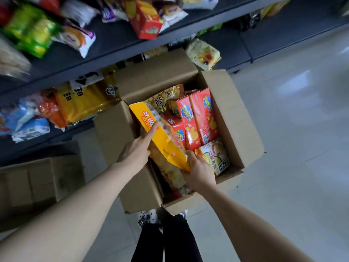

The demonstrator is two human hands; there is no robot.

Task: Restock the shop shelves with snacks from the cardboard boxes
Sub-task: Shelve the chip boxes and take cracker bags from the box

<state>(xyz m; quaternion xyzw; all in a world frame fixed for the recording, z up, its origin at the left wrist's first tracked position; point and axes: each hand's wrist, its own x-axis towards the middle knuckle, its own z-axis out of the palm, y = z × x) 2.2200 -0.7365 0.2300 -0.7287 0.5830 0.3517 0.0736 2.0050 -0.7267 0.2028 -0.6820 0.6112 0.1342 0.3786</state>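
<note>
Nearest the camera, black trouser legs [170, 241] stand on the pale tiled floor [292, 129], toes against the near corner of an open brown cardboard box [236, 118]. Both bare forearms reach over its near rim. The left hand [136, 150] holds the long left edge of a yellow plastic snack bag [166, 150], fingers laid over its face; the thumb is hidden. The right hand [198, 171] grasps the bag's near corner, fingers curled under it. The bag is tilted, its far end raised above the other contents, inside the box's left wall.

Beside it, red cardboard snack cartons [204, 118] stand upright, packed tight against the right wall, with a pale green popcorn bag [215, 156] wedged in the near right corner. All four flaps are splayed outward; the far one touches the shelving.

To the left, a closed brown cardboard box [37, 182] sits close by, a narrow strip of floor between the two. Right of the open box the floor is bare.

Beyond, dark grey metal shelves [117, 40] hold mixed snack packets, several overhanging the front edges.
</note>
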